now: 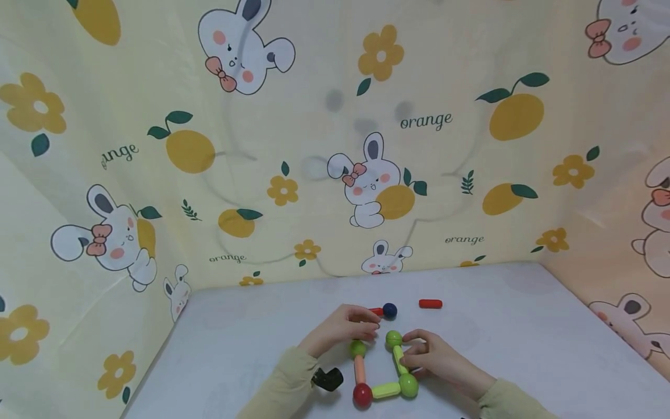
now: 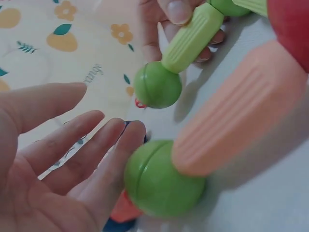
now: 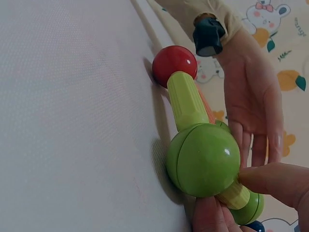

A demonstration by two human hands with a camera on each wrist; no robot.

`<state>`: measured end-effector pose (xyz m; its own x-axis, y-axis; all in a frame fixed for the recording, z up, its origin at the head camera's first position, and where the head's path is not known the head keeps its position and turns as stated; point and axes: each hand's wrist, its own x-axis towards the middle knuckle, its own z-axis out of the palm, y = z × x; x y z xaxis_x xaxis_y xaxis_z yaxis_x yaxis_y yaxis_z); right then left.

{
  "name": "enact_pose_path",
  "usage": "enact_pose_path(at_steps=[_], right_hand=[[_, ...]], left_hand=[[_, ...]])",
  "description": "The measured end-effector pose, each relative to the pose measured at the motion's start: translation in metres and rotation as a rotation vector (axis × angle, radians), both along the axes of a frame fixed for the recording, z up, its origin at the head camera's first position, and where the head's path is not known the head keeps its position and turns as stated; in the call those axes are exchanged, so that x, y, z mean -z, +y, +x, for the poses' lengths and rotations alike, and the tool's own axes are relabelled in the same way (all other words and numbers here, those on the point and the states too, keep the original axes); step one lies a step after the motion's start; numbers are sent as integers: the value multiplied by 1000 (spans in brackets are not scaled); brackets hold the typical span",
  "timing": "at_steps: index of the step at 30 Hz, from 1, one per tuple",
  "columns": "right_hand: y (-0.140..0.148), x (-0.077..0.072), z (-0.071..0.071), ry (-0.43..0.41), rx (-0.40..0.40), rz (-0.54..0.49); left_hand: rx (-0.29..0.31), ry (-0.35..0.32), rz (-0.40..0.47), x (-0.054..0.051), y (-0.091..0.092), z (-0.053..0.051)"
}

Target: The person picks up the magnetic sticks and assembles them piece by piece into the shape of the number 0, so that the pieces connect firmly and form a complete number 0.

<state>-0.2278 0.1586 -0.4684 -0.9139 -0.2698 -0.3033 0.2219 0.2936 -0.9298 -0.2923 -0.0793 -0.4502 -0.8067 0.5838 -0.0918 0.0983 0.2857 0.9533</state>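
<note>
A U-shaped build of balls and rods lies on the table: a red ball (image 1: 362, 394), a peach rod (image 2: 241, 108), a light green rod (image 1: 386, 390) along the near side, and green balls at the other joints and ends. My left hand (image 1: 345, 327) hovers by the green ball (image 2: 165, 178) on the peach rod, fingers extended and holding nothing. With thumb and fingers, my right hand (image 1: 434, 356) pinches the right-hand light green rod (image 2: 194, 37), between its two green balls. Behind my left hand, a dark blue ball (image 1: 389, 311) joins a red rod, partly hidden.
A loose red rod (image 1: 430, 304) lies farther back on the white table (image 1: 502, 314). Patterned cloth (image 1: 314, 145) with rabbits and oranges hangs behind the table and along both sides. A black wrist camera (image 1: 328, 379) sits on the left sleeve.
</note>
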Motion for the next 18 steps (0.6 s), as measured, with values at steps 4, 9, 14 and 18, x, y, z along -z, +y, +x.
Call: enact_pose_path(at_steps=[4,9,14,18], right_hand=[[-2,-1,-1,0,18,29],[-4,-1,-1,0,24,45],[-3,-3,-1,12,-2,52],[-3,-3,-1,30,-21,67]], left_hand=[[-49,-51,49,-2,-13,5],[-101,-87,111,-2,-27,12],[-157,-114,129,2,-36,17],[-211,-132,75,7,-39,20]])
